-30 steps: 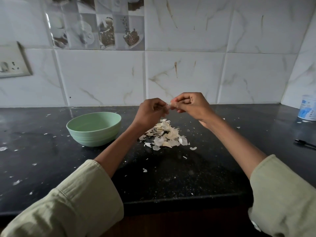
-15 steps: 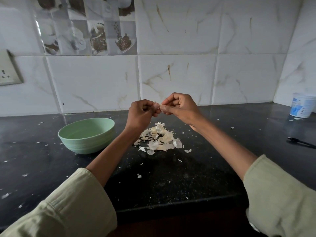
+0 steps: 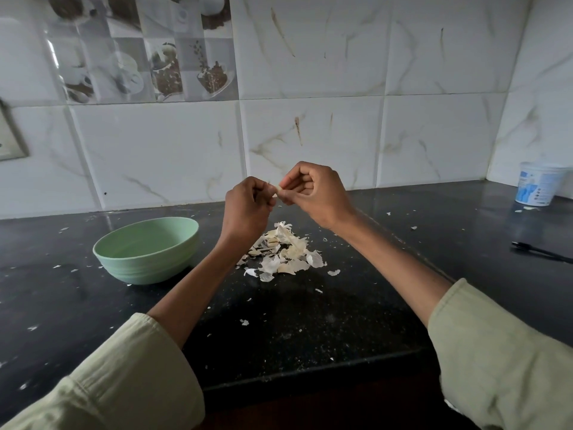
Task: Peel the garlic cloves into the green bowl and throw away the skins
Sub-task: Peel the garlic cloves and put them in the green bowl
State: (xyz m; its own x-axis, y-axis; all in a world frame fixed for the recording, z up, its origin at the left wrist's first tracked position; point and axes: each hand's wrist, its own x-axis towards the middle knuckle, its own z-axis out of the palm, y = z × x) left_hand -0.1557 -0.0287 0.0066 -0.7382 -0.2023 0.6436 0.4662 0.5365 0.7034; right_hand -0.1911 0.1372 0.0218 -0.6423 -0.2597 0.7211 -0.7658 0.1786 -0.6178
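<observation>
Above the skin pile [image 3: 283, 252], left hand [image 3: 246, 209] and right hand [image 3: 313, 193] pinch one pale garlic clove [image 3: 278, 190] — papery, half-hidden.

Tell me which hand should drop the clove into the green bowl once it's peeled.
Probably the left hand: the green bowl sits on its side, nearer than to the right hand. Both pinch the garlic clove.

The scene is dimly and evenly lit. Soft glare is seen on the patterned tiles [image 3: 139, 54] at upper left. Straight lines are bowed toward the frame edges; the sleeves [image 3: 124, 383] at the bottom are slightly blurred.
</observation>
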